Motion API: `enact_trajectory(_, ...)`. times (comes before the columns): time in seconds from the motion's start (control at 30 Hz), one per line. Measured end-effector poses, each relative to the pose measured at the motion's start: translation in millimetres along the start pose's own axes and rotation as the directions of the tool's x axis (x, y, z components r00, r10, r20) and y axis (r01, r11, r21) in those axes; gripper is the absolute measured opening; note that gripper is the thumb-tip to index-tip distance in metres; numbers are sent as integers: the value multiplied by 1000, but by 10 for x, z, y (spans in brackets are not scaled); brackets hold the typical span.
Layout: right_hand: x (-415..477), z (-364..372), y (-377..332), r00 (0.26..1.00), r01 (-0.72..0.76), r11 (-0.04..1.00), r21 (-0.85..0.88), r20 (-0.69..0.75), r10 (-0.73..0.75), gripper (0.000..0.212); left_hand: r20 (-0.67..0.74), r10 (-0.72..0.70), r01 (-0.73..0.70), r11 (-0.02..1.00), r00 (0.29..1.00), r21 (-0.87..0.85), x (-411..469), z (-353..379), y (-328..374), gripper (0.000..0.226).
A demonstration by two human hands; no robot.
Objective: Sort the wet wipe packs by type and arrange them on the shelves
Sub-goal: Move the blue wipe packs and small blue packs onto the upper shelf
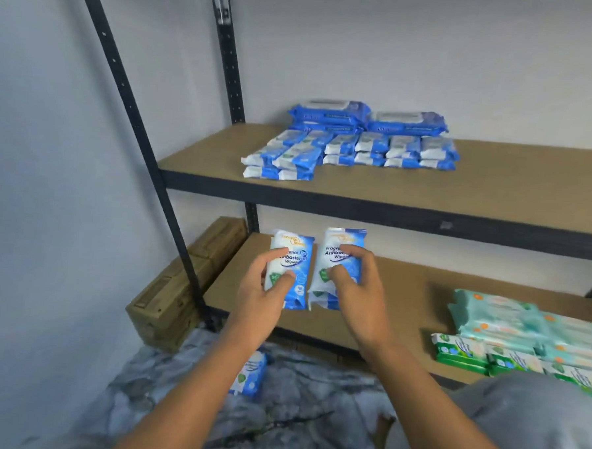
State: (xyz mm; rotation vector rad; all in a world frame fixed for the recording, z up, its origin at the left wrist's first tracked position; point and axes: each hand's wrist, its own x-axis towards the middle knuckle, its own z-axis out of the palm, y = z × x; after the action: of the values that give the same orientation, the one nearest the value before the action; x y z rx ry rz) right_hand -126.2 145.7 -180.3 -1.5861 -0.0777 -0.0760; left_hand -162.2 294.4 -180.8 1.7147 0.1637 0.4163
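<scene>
Our left hand [267, 291] grips the left antibacterial wipes pack [298, 258]; our right hand [356, 289] grips the right antibacterial wipes pack [333, 247]. Both packs are upright, side by side, above the lower shelf [404, 291] near its left edge.

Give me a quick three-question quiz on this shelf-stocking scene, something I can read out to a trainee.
1. True or false: the left hand holds one antibacterial pack and the right hand holds a second pack.
2. Where do the stacked blue packs lie? A) on the upper shelf B) in a basket C) on a table
3. Name the colours of the lower-shelf packs.

Key: 1 true; 2 A; 3 green and teal.
</scene>
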Motion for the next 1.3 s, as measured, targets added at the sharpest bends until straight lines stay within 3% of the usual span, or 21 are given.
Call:
enact_trajectory(0.1, 7, -65, -468, 997, 79, 997, -16, 21, -78, 30, -5, 144, -144, 990, 990, -10, 45, 26, 452, 32)
enact_trajectory(0.2, 162, -158, -811, 992, 127, 990, -54, 3, -127, 30, 1, 195, -195, 980, 981, 26, 224, 69, 778, 32)
enact_trajectory(0.43, 846, -488, -1170, 999, 51, 974, -219, 27, -46, 28, 120, 107, -127, 976, 987, 179, 803, 399, 1278, 33)
enact_trajectory(0.73, 1525, -647, -1099, 995, -15, 917, -399, 85, 54, 31, 195, -20, -68, 898, 981, 434, 1384, 850, 1191, 30)
enact_trajectory(1.03, 1669, -729, -1060, 990, -30, 875, -484, 104, 91, 36, 210, -1, -113, 842, 978, 528, 1472, 969, 1208, 33)
enact_trajectory(1.17, 1679, -822, -1070, 993, -24, 805, -593, 82, 90, 37, 248, -16, -187, 609, 969, 771, 1460, 997, 1191, 41)
enact_trajectory(1.3, 1615, -936, -1158, 981, 14, 849, -529, 173, 92, 38, 155, 191, -239, 594, 969, 768, 1422, 891, 1150, 35)
